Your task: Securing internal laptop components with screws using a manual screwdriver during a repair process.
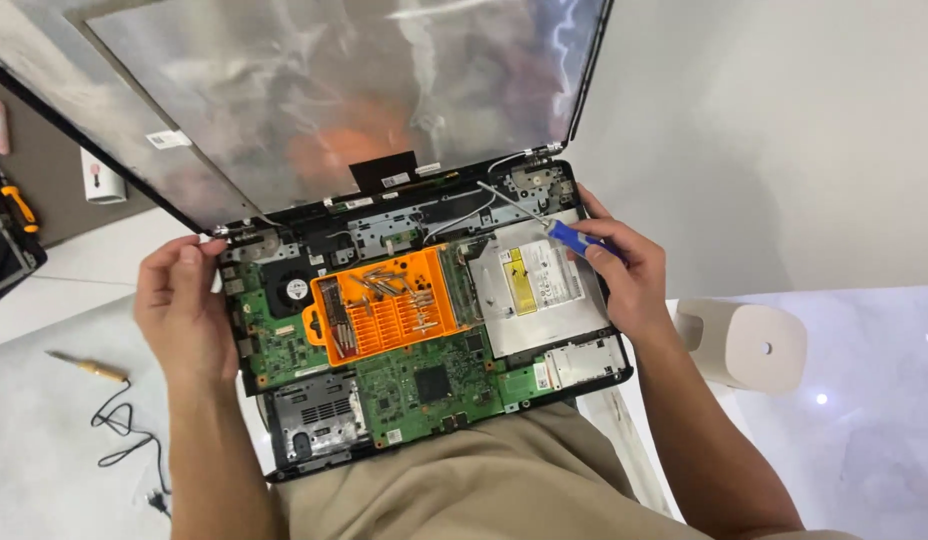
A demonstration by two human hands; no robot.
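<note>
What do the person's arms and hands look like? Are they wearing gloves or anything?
No gloves. Both the left hand and the right hand are bare, with no rings, watch or bracelets showing. The forearms are bare too, with no sleeves in view. Fingernails are short and plain. Lower down, tan trousers cover the person's lap.

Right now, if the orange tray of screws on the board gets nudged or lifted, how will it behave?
The orange tray is probably light, thin plastic, so it would likely slide easily on the uneven green circuit board. The loose screws lie unsecured in its slots, so tilting would probably spill them. The laptop rests on the person's lap, so a shift could jostle it.
</note>
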